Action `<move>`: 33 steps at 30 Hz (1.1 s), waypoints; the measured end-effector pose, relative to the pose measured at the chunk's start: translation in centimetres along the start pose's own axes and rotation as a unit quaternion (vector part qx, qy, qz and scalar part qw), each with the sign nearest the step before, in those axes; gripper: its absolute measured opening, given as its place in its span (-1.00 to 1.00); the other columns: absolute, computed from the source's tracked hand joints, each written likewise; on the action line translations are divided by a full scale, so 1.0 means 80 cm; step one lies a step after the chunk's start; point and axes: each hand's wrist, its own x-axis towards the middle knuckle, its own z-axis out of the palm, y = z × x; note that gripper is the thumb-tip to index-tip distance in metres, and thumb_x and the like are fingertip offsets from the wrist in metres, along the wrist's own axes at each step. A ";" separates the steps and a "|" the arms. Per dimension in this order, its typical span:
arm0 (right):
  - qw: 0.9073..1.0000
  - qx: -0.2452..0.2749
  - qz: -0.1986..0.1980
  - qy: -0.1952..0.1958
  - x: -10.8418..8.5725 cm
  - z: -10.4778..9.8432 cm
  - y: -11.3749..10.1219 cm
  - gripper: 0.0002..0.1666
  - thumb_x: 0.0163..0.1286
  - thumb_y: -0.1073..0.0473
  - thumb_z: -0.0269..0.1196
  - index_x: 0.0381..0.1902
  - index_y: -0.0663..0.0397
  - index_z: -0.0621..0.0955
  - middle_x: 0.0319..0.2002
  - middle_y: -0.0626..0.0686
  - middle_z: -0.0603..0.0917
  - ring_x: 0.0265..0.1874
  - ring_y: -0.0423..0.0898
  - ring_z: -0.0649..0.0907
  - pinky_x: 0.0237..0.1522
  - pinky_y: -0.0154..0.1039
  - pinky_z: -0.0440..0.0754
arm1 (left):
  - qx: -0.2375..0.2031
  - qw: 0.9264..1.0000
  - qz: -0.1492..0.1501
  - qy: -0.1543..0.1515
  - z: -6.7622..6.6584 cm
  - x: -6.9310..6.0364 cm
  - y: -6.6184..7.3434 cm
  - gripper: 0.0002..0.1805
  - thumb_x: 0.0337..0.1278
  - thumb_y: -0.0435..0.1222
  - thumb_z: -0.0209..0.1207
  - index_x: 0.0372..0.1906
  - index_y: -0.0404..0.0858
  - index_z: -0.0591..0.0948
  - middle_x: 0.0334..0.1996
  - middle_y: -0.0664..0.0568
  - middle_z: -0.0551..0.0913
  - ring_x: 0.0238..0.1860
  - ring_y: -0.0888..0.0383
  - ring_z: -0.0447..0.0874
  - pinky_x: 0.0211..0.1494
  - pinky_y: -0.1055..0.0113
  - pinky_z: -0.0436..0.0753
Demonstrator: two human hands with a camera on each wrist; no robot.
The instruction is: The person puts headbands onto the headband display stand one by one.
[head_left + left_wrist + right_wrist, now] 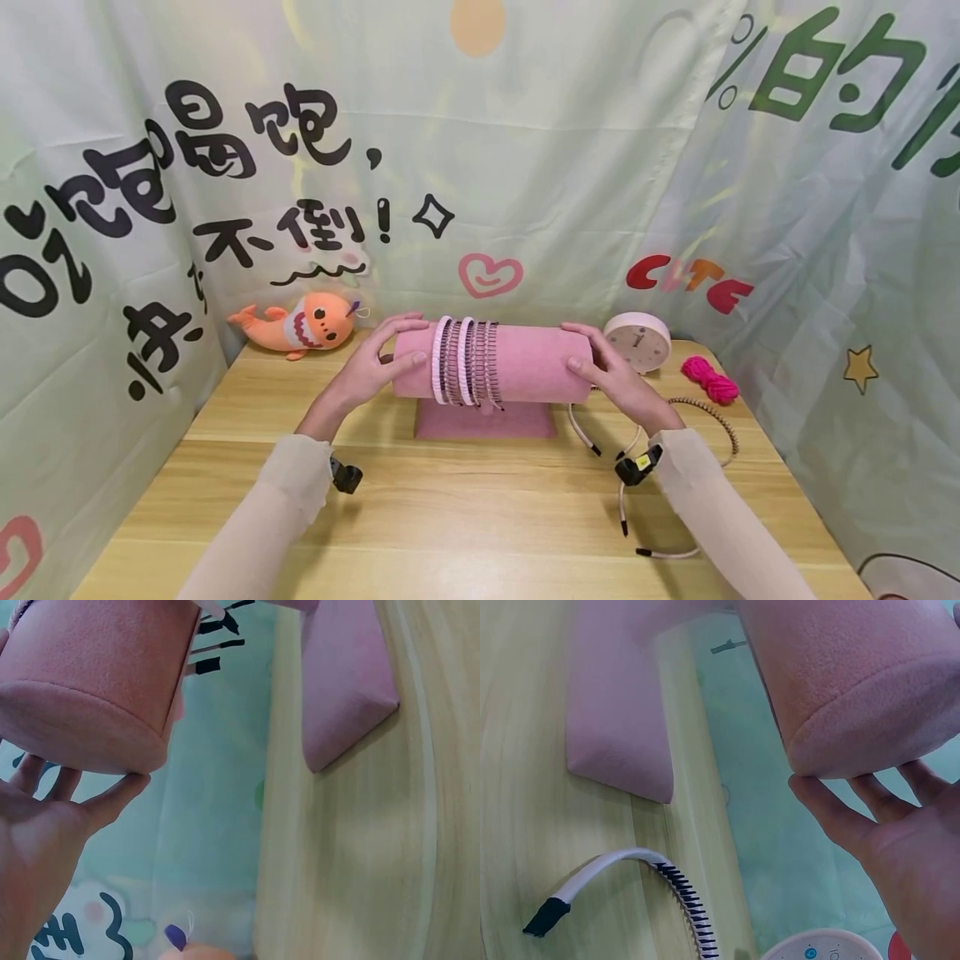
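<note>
A pink velvet headband stand (540, 364) stands on the table, its padded roll lying crosswise above a flat pink base (483, 423). Several headbands (466, 367), white and dark toothed ones, sit side by side around the roll left of its middle. My left hand (367, 367) grips the roll's left end, thumb in front and fingers toward the top. The right hand (618, 379) holds the opposite end the same way. In the left wrist view, dark headband tips (208, 666) stick out below the roll. Part of each hand's fingers is hidden behind the roll.
Several loose headbands (678, 554) lie on the table (465, 517) at the right, partly under the right arm. Behind them are a white round clock (651, 343) and pink yarn (709, 380). An orange shark plush (318, 321) lies back left, against the printed curtain (420, 158).
</note>
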 end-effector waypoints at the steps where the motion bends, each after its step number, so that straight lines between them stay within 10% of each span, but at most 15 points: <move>1: 1.000 0.000 0.001 0.000 0.000 0.000 0.000 -0.30 0.76 0.05 0.13 0.72 -0.23 0.20 0.64 0.21 0.25 0.50 0.25 0.41 0.21 -0.30 0.68 | 0.001 1.000 0.002 0.000 0.000 0.000 -0.001 -0.48 0.48 -0.22 0.35 0.46 -0.07 0.58 0.66 -0.04 0.33 0.70 -0.16 0.20 0.56 -0.32 0.48; 12: 1.000 0.000 0.019 0.002 -0.006 -0.005 0.002 -0.25 0.83 -0.08 -0.04 0.80 -0.40 -0.01 0.76 0.21 0.06 0.66 0.32 0.25 0.45 0.12 0.55 | -0.011 1.000 0.011 -0.004 0.001 -0.001 -0.004 -0.47 0.48 -0.29 0.33 0.47 -0.15 0.57 0.66 -0.13 0.32 0.69 -0.19 0.21 0.54 -0.33 0.50; 22: 1.000 -0.003 -0.007 0.006 -0.044 -0.043 0.019 -0.32 0.85 0.04 -0.09 0.79 -0.11 0.09 0.71 0.25 0.22 0.45 -0.47 0.44 0.38 -0.32 0.65 | -0.015 1.000 0.005 0.000 0.000 -0.001 -0.006 -0.48 0.49 -0.27 0.33 0.47 -0.12 0.58 0.66 -0.07 0.33 0.67 -0.17 0.25 0.51 -0.30 0.55; 33: 0.992 -0.101 0.067 0.031 -0.110 -0.090 0.046 -0.44 0.73 0.08 0.20 0.50 0.26 0.49 0.31 -0.10 0.68 0.20 -0.43 0.68 0.14 -0.48 0.69 | -0.015 1.000 0.005 -0.001 0.000 -0.001 -0.003 -0.46 0.47 -0.25 0.35 0.47 -0.11 0.58 0.65 -0.07 0.33 0.68 -0.17 0.24 0.53 -0.33 0.53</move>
